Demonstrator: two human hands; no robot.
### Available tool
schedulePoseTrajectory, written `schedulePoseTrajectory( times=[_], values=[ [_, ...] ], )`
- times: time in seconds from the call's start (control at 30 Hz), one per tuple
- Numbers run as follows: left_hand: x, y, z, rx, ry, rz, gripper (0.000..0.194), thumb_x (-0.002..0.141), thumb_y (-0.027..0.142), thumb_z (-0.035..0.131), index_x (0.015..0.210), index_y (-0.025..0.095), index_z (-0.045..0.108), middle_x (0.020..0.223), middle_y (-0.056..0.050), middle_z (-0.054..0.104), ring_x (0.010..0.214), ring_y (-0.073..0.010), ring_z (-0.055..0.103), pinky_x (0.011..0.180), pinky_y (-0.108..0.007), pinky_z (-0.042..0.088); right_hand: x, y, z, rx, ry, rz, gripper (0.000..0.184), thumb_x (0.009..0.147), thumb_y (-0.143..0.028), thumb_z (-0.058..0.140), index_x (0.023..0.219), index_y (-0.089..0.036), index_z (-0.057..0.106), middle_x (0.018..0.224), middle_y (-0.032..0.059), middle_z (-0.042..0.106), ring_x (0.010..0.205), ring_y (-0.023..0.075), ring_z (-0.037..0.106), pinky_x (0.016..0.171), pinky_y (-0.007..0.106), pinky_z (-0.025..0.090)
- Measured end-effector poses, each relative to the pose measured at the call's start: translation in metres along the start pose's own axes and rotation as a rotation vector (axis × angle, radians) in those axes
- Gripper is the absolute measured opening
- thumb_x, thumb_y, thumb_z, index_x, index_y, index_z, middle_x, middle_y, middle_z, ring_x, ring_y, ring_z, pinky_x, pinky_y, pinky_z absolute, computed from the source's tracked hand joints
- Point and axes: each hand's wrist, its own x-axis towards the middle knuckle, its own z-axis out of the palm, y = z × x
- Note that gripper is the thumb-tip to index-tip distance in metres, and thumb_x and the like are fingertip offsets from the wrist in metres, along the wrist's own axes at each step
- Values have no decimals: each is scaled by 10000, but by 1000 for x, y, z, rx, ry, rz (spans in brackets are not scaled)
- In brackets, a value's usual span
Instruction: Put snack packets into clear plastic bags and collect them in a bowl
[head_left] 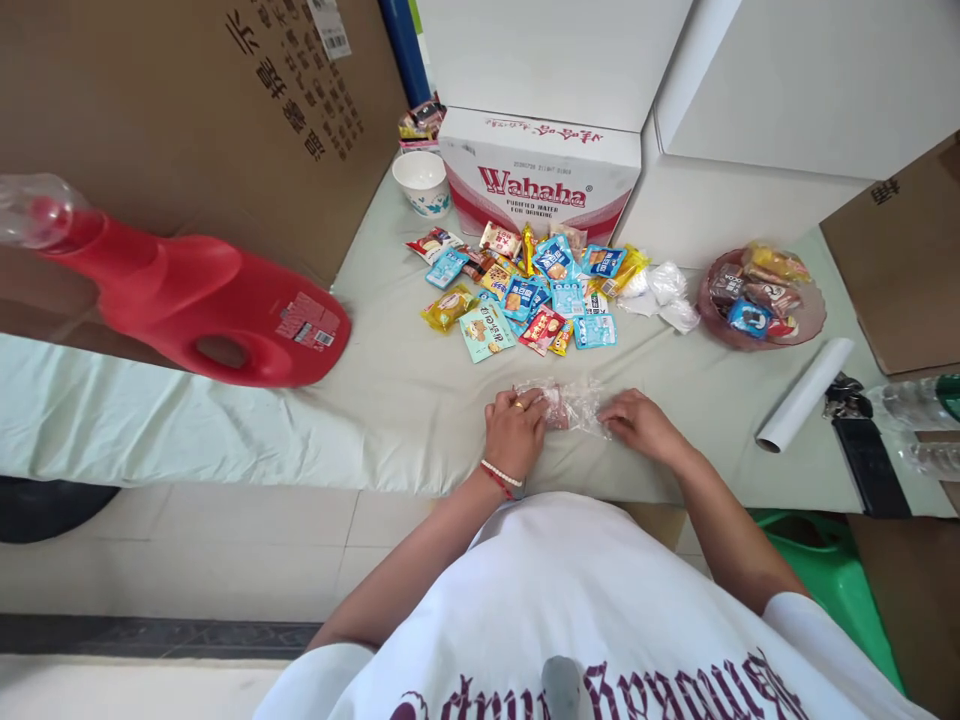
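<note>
A clear plastic bag (571, 402) with something pinkish inside lies on the pale green cloth near the table's front edge. My left hand (514, 430), with a ring and a bead bracelet, pinches the bag's left end. At the bag's right end, my right hand (637, 420) has its fingers closed on the plastic. Just beyond the bag lies a pile of several small snack packets (525, 290) in blue, yellow and red wrappers.
A red jug (202, 305) lies on its side at the left. A white Wahaha carton (540, 170) and a paper cup (422, 182) stand behind the snacks. At the right are a pink bowl of packets (761, 300), crumpled white plastic (664, 290), a white roll (804, 395) and cardboard.
</note>
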Motion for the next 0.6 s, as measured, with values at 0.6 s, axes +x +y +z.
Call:
schedulePoseTrajectory(
  times=[0.6],
  values=[
    [-5,6,12,114,112,68,226,911,232,619,1109,283,717,1499,-127,471,1402,-367,395,1084,-598,421,16,-35,19,60,59,411,211,923,-332,533,956,-184,678,934,66,652,823,184,596,747,255,438]
  ],
)
